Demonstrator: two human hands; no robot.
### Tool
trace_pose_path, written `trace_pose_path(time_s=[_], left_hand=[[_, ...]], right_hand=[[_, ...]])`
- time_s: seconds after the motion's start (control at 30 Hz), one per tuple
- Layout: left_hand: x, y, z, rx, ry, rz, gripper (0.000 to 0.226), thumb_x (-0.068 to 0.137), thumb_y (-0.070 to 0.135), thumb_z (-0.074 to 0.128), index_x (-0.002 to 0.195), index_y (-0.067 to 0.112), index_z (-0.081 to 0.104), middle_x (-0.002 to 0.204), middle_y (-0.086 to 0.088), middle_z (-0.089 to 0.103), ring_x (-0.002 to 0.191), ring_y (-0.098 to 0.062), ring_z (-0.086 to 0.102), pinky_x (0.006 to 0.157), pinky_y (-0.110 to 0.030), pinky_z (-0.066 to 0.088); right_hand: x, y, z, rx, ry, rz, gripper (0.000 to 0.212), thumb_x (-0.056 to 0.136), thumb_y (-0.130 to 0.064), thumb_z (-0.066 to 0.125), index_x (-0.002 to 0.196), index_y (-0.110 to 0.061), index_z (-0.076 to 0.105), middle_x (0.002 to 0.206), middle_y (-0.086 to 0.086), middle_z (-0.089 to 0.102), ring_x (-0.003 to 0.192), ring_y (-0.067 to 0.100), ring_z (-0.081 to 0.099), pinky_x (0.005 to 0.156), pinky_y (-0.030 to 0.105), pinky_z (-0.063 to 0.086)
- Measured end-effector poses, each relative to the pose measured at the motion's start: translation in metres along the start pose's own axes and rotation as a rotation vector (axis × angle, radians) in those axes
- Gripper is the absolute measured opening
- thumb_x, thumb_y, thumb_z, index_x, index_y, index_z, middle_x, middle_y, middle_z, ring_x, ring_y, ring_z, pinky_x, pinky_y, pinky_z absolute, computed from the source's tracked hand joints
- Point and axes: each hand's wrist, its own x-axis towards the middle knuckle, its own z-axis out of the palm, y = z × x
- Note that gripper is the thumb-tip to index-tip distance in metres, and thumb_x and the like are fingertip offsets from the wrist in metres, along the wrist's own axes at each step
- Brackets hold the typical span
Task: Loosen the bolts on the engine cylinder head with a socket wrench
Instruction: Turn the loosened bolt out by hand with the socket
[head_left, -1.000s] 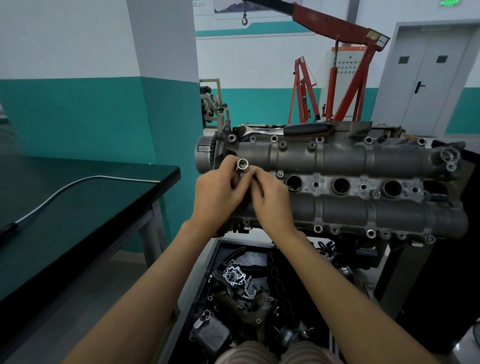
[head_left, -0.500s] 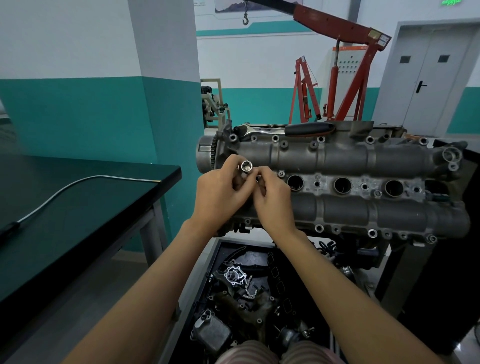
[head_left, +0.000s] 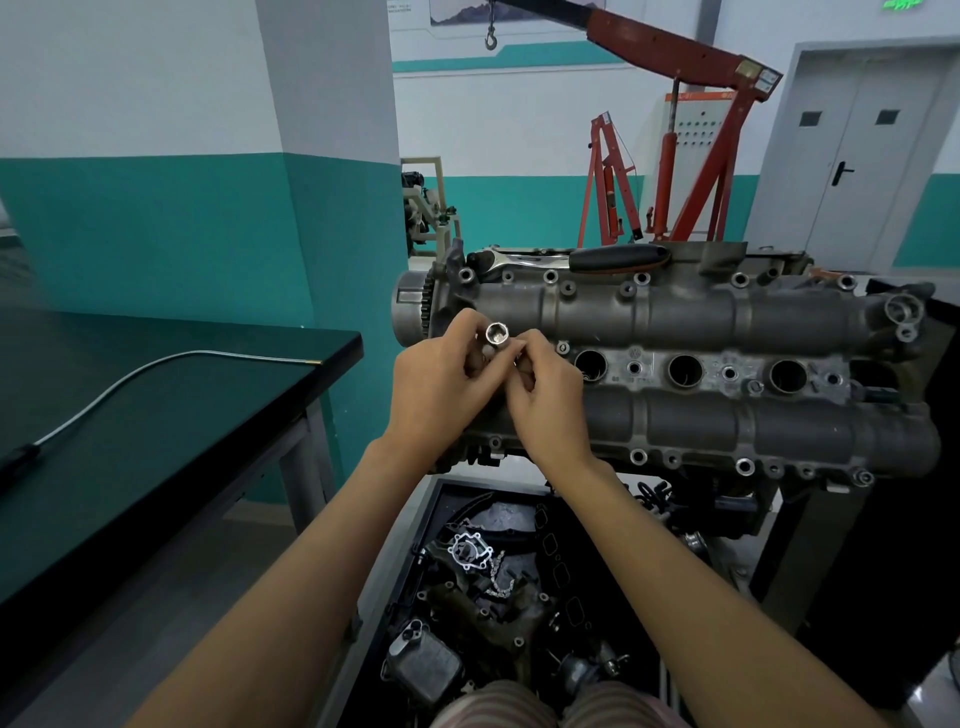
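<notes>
Now your left hand (head_left: 439, 387) and right hand (head_left: 545, 400) meet over the head's (head_left: 691, 322) left end, fingers curled round a socket (head_left: 497, 334), open end up. Your hands hide the bolts under them. Wrench (head_left: 576, 258) lies on the head's far edge. Table (head_left: 156, 415) with cable (head_left: 135, 376) left, parts bin (head_left: 498, 587) below, crane (head_left: 691, 130) behind.

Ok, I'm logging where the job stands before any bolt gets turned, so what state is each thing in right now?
socket: held up over the head's left end, open end toward the camera
left hand: grips the socket
right hand: fingertips pinch at the socket's lower end
ratchet wrench: lying untouched on the head's far edge
cylinder head: on its stand, three round wells open
grey door: closed
</notes>
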Motion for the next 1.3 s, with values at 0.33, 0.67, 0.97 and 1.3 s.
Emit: trace_pose_path(time_s=[0.33,0.67,0.97,1.3], left_hand=[[0.0004,-0.0013,0.0019,0.027,0.027,-0.003,0.028,0.084,0.028,0.067,0.075,0.006,0.052,0.050,0.005,0.046,0.043,-0.013,0.041,0.043,-0.029,0.037],[-0.0007,-0.0013,-0.0009,0.000,-0.006,0.043,0.019,0.087,0.027,0.059,0.093,0.010,0.063,0.055,0.013,0.046,0.047,-0.007,0.042,0.045,-0.029,0.042],[-0.0008,-0.0040,0.0023,-0.018,0.028,-0.005,0.029,0.085,0.031,0.065,0.076,0.005,0.053,0.049,0.002,0.047,0.043,-0.010,0.041,0.043,-0.031,0.038],[-0.0012,-0.0009,-0.0015,-0.017,-0.007,0.026,0.018,0.087,0.025,0.060,0.093,0.008,0.063,0.054,0.011,0.047,0.046,-0.008,0.043,0.045,-0.033,0.043]], right_hand=[[0.0010,0.0015,0.0012,-0.012,0.016,0.007,0.020,0.088,-0.015,0.056,0.108,-0.013,0.058,0.060,-0.016,0.042,0.057,-0.001,0.045,0.055,0.013,0.036],[0.0006,0.0010,-0.0002,0.028,-0.001,-0.059,0.014,0.091,-0.010,0.049,0.100,-0.013,0.060,0.073,-0.017,0.053,0.067,-0.001,0.051,0.060,0.015,0.041],[0.0000,0.0018,0.0010,-0.003,0.034,0.013,0.012,0.087,-0.019,0.059,0.097,-0.017,0.053,0.057,-0.012,0.037,0.052,0.006,0.039,0.050,0.019,0.036],[-0.0001,-0.0012,-0.0009,-0.014,0.000,-0.097,0.022,0.091,-0.007,0.050,0.108,-0.009,0.063,0.085,-0.014,0.056,0.074,-0.012,0.049,0.070,0.005,0.037]])
